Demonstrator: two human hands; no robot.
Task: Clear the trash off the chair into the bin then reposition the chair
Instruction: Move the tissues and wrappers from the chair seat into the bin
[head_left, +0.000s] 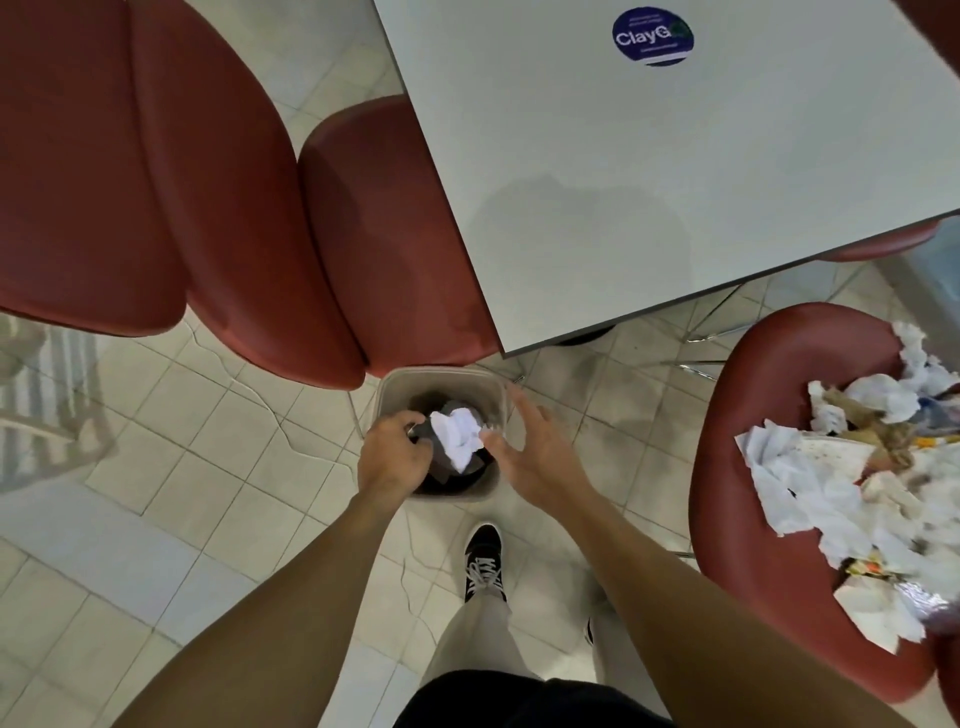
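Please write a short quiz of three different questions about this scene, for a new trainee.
1. True or false: the red chair on the right is already cleared of crumpled paper trash.
2. The crumpled white tissue is above which thing? A) grey table B) small beige bin C) floor
3. Fill in: the right hand has ____ fingers.

Key: 1 false; 2 B; 3 spread

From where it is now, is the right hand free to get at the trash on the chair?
Probably yes: the right hand is open over the bin, and nothing stands between it and the trash.
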